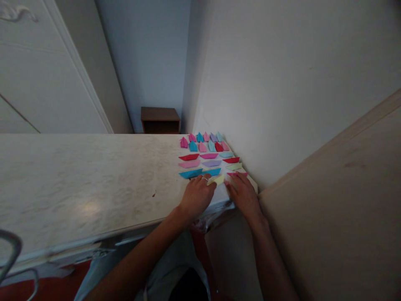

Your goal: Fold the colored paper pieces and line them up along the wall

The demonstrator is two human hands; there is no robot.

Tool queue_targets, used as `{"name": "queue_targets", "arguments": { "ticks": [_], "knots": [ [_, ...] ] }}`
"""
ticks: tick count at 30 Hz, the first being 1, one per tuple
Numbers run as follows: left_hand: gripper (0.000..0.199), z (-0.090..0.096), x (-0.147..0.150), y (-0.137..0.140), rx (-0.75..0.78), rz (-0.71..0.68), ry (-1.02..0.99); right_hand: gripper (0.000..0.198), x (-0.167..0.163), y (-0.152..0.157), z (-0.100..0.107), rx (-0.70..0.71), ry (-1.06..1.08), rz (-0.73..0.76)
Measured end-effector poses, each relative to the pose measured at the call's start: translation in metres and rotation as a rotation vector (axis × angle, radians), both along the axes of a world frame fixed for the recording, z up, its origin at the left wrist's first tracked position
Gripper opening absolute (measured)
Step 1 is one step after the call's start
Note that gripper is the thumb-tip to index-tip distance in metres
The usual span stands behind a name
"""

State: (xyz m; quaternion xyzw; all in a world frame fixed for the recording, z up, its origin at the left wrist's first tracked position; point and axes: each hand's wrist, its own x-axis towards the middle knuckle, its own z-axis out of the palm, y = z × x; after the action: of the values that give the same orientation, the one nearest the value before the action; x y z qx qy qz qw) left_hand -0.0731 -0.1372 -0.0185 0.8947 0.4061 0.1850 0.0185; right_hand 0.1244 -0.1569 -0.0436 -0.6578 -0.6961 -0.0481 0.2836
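Observation:
A pale yellow folded paper boat (218,180) lies near the front corner of the table, between my two hands. My left hand (199,195), with a ring on one finger, is closed at the boat's left end, its thumb along the paper. My right hand (244,195) is at the other end, thumb close to the boat's tip and fingers stretched forward over a magenta paper boat (232,173). Just beyond my left fingers are two blue paper boats (190,173). Rows of red, pink, lilac and green boats (211,163) lie behind them.
Upright folded paper pieces (202,146) in several colours stand in rows at the far edge of the pale table (119,175). A wall (266,83) borders its right side. A brown open box-like shelf (160,119) sits beyond it. Metal tubing (11,246) curves at lower left.

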Motion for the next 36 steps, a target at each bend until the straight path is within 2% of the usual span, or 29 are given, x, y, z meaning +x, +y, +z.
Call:
{"name": "queue_targets", "arguments": {
  "ticks": [7,12,16,20,25,29,31,33,36],
  "knots": [
    [0.022,-0.005,-0.003,0.007,-0.016,-0.048,-0.016,0.048,0.001,0.003,-0.002,-0.043,-0.007,-0.036],
    [0.022,-0.004,0.000,0.006,-0.023,-0.025,-0.014,0.048,0.003,0.003,-0.003,0.001,0.018,-0.028],
    [0.025,0.000,-0.002,0.000,-0.045,0.017,-0.064,0.045,-0.006,-0.003,0.010,0.124,0.073,-0.031],
    [0.025,0.006,-0.017,-0.006,-0.099,0.044,-0.185,0.037,-0.040,-0.007,0.029,0.183,0.200,0.056],
    [0.025,0.009,-0.070,-0.005,-0.135,0.099,-0.345,0.028,-0.106,-0.004,0.037,0.117,0.380,0.297],
    [0.023,0.007,-0.140,-0.001,-0.145,0.232,-0.465,0.022,-0.162,0.004,0.040,0.003,0.552,0.485],
    [0.022,0.007,-0.179,-0.003,-0.136,0.314,-0.526,0.021,-0.193,0.010,0.041,-0.097,0.673,0.560],
    [0.019,0.007,-0.217,-0.008,-0.143,0.401,-0.600,0.023,-0.226,0.017,0.040,-0.237,0.883,0.608],
    [0.017,0.007,-0.264,-0.022,-0.238,0.542,-0.777,0.027,-0.273,0.025,0.034,-0.429,1.295,0.580]
  ]
}}
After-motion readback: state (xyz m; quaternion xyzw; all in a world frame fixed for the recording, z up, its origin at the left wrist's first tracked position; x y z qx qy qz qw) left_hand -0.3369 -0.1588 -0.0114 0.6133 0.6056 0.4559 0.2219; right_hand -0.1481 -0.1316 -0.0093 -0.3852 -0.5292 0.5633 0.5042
